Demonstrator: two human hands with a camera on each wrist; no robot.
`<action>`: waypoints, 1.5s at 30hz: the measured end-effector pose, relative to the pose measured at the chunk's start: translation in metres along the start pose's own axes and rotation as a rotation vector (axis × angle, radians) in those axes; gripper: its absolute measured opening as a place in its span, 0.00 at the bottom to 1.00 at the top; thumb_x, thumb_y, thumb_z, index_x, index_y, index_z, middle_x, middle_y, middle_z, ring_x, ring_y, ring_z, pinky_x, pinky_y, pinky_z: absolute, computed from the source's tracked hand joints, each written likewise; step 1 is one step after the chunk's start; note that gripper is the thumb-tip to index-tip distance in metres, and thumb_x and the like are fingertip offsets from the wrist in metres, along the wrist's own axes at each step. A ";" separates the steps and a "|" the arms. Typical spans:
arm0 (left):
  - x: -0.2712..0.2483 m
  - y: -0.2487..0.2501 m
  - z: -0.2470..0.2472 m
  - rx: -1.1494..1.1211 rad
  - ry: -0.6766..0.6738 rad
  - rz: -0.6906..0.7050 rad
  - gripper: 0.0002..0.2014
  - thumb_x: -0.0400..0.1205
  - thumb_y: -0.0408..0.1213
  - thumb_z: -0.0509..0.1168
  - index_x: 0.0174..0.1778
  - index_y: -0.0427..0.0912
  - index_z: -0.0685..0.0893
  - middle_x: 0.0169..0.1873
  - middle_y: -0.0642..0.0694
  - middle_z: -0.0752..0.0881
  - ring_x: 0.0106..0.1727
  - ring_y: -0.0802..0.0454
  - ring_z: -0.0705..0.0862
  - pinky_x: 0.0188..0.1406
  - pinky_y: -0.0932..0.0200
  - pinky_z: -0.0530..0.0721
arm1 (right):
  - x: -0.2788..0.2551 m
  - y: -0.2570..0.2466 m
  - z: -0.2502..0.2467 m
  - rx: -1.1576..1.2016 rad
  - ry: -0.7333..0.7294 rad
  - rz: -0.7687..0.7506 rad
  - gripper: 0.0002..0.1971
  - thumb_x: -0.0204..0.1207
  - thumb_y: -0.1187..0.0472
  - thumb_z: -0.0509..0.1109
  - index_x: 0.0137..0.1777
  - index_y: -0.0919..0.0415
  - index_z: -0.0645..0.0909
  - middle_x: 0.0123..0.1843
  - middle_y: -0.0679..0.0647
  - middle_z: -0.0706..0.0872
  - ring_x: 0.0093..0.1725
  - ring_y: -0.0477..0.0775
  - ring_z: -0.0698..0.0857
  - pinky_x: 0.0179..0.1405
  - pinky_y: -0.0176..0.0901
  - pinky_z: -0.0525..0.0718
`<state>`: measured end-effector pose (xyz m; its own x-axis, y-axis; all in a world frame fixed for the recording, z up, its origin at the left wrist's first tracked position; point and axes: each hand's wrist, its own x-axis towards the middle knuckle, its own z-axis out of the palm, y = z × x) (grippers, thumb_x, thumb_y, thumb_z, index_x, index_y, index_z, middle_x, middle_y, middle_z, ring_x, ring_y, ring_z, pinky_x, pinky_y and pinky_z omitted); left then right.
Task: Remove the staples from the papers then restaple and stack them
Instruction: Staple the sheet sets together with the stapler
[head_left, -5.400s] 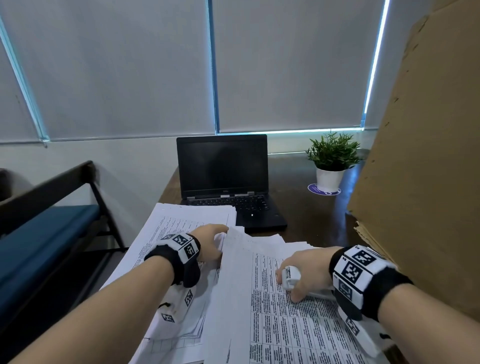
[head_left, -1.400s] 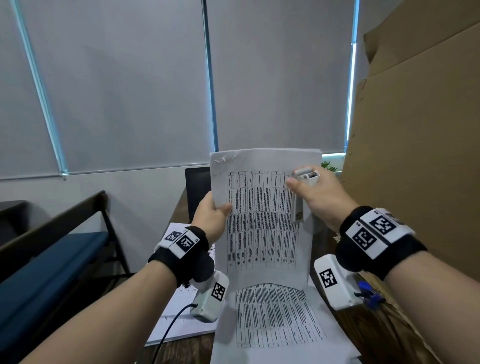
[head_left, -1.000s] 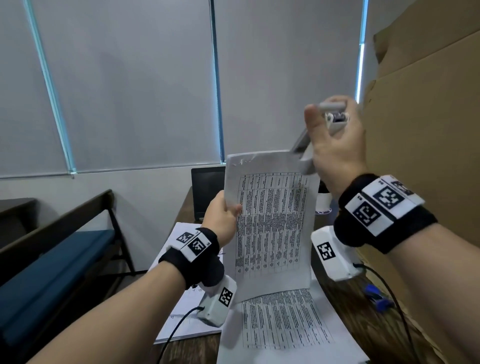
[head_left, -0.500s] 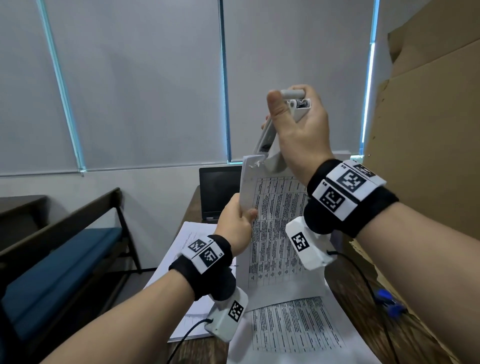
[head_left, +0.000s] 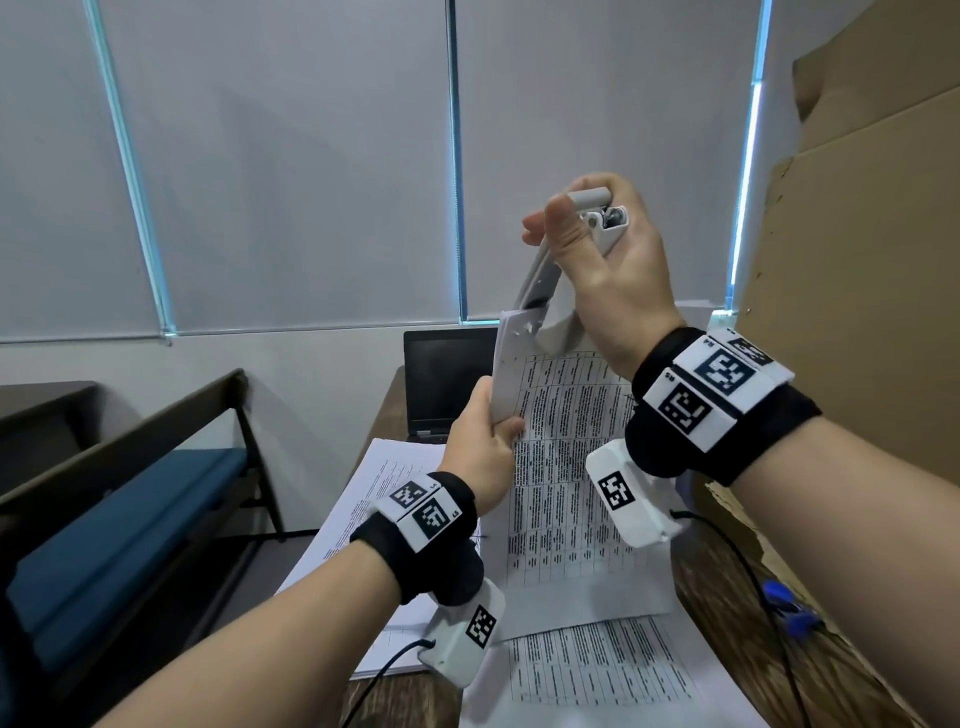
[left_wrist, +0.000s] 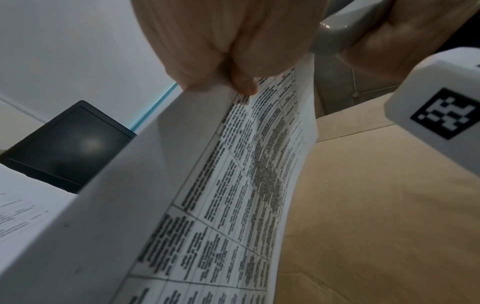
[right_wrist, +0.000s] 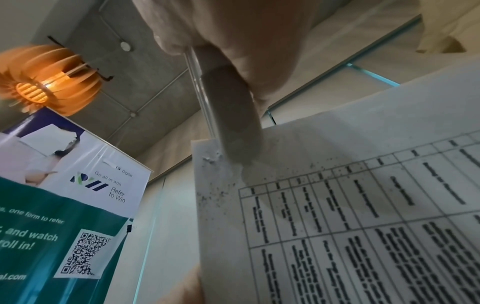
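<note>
Head view: one printed sheaf (head_left: 566, 467) is being pinched upright by the left hand (head_left: 480, 447); one white stapler (head_left: 545, 270) is being gripped at its top-left corner by the right hand (head_left: 613, 270); two paper piles (head_left: 363, 519) are lying below.

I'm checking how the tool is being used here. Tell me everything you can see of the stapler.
The stapler is a slim, pale grey-white one that looks like plastic, with metal parts showing at its hinge end. The right hand grips that end, raised in the air, so the stapler slants down to the left. Its working tip meets the top left corner of the held papers, a corner already pocked with small holes. The left hand pinches the papers' left edge lower down. No staple can be made out.
</note>
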<state>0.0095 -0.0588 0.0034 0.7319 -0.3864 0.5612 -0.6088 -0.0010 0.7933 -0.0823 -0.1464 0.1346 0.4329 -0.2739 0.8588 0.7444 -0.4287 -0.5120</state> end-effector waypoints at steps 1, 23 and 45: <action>-0.001 -0.001 0.000 0.006 0.003 0.014 0.16 0.85 0.22 0.57 0.59 0.49 0.74 0.52 0.48 0.87 0.56 0.51 0.85 0.53 0.65 0.83 | -0.002 -0.001 -0.001 0.025 -0.010 0.008 0.23 0.66 0.34 0.67 0.52 0.50 0.73 0.52 0.77 0.84 0.49 0.76 0.84 0.48 0.61 0.86; -0.004 0.000 -0.005 0.106 -0.006 0.100 0.24 0.83 0.18 0.52 0.52 0.58 0.70 0.40 0.54 0.78 0.38 0.67 0.77 0.36 0.80 0.75 | 0.013 0.011 -0.034 -0.069 0.045 0.034 0.19 0.68 0.37 0.68 0.51 0.48 0.72 0.52 0.67 0.87 0.48 0.61 0.90 0.48 0.51 0.90; -0.004 0.009 0.010 0.101 -0.081 0.119 0.19 0.84 0.20 0.55 0.60 0.51 0.71 0.48 0.49 0.84 0.44 0.68 0.82 0.42 0.80 0.78 | 0.006 0.015 0.004 -0.096 0.240 -0.069 0.14 0.73 0.43 0.71 0.36 0.47 0.72 0.27 0.47 0.80 0.28 0.58 0.83 0.33 0.49 0.83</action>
<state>-0.0018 -0.0661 0.0055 0.6284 -0.4623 0.6256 -0.7203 -0.0422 0.6924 -0.0667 -0.1505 0.1322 0.2418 -0.4326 0.8686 0.7114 -0.5297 -0.4619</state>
